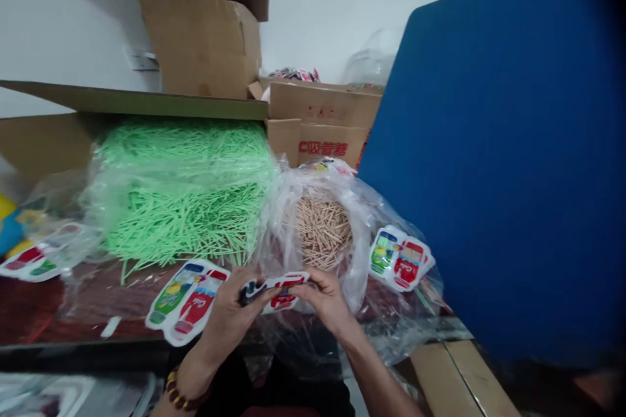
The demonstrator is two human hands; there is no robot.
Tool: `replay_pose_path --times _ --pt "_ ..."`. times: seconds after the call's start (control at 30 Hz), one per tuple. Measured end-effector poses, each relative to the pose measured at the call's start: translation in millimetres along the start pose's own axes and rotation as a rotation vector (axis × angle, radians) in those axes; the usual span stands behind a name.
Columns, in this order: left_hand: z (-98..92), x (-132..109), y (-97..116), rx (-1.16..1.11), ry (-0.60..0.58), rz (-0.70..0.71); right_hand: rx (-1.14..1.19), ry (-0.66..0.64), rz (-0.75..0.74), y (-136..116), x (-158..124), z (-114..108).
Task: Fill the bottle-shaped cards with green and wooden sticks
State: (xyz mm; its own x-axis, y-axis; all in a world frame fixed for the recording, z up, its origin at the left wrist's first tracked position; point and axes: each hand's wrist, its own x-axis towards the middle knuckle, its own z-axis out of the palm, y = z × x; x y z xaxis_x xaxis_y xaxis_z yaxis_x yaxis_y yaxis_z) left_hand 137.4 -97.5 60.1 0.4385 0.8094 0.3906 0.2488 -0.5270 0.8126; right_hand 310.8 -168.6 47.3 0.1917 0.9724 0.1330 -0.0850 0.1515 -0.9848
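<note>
Both hands are at the table's front edge, around one small white-edged packet (283,301) printed with drink cans. My left hand (232,309) grips its left end, and my right hand (320,300) pinches its right end between thumb and fingers. The packet is tilted and bent, so most of its face is hidden. Left of my left hand lies a flat can-printed packet (188,300). Just beyond my hands, short tan sticks (323,228) fill a clear plastic bag (359,225). More can-printed packets (401,258) lie on plastic to the right.
A plastic-lined carton holds many thin green sticks (190,189) at the back left. Behind the bag stands a cardboard box (325,114) with red lettering. A large blue panel (499,156) blocks the right side. A cardboard piece (460,378) is low on the right.
</note>
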Motion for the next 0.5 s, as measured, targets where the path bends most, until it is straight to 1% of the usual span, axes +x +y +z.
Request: replay_pose_path --times 0.1,0.17,0.23,0.27,0.33,0.43,0.5 --pt "4.7 0.8 2.4 -0.014 -0.058 -0.021 0.08 -0.009 0.031 -3.6 -3.5 0.8" --pt "9.4 -0.6 5.3 -0.055 -0.081 -0.06 0.152 -0.007 0.064 -5.6 -7.0 -1.0" --pt "14.4 -2.6 7.3 -0.129 -0.118 -0.126 0.154 0.048 0.083 -8.3 -11.5 -11.2" --pt "16.4 -3.5 7.4 -0.16 -0.144 -0.154 0.125 0.105 0.084 -10.4 -13.8 -20.8" --pt "19.1 -4.6 5.5 -0.19 -0.176 -0.191 0.035 0.265 0.057 -16.2 -16.9 -49.2" --pt "19.2 -5.4 -1.8 -0.188 -0.158 -0.228 -0.007 0.607 -0.064 -24.3 -15.1 -107.2" --pt "17.3 -6.3 -7.1 -0.191 -0.139 -0.238 -0.048 0.773 -0.128 -24.7 -11.2 -146.5"
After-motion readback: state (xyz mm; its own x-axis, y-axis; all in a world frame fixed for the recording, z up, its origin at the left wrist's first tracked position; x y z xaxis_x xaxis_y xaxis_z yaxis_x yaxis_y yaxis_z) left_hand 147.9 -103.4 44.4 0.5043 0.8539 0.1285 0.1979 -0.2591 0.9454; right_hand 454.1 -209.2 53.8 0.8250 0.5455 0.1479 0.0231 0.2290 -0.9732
